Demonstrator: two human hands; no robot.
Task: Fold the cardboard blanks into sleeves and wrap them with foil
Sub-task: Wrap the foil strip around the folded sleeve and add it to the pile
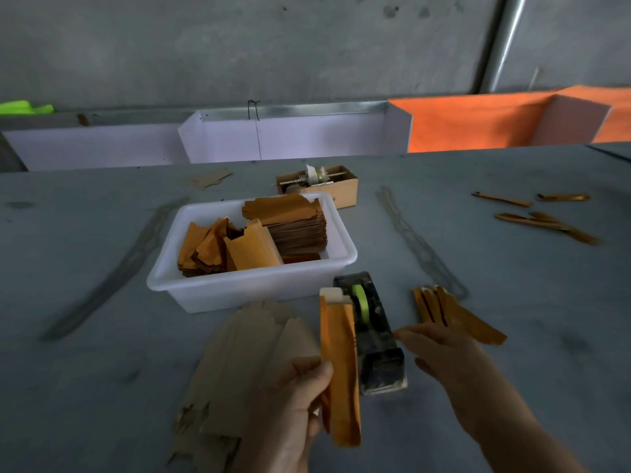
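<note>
One foil-wrapped sleeve (341,367) held upright-ish in the left hand (290,414), thumb pinching its left edge, fingers behind it; white cardboard end sticks out at the top. Sleeve sits in front of the tape dispenser (374,336), black, with a green tape roll, standing on the tabletop (102,370). Right hand (440,353) hovers just right of the dispenser, fingers straight and loosely spread, pointing left toward it, holding nothing.

Small bunch of wrapped gold sleeves (450,312) lies on the tabletop just past the right hand. More gold pieces (543,220) scattered far right, well apart from the rest. Stack of plain brown cardboard blanks (246,356) lies flat under and left of the left hand, a bit blurred.

White plastic tub (239,288) beyond the blanks, holding gold foil sheets (239,247): a neat stack in its right back part, loose tilted ones on the left. Small cardboard box (341,189) behind the tub with a spool-like thing inside, too small to tell what. One loose brown scrap (211,177) far left of that box. White panels (290,138) and an orange sheet (478,121) line the back edge against a grey wall.
</note>
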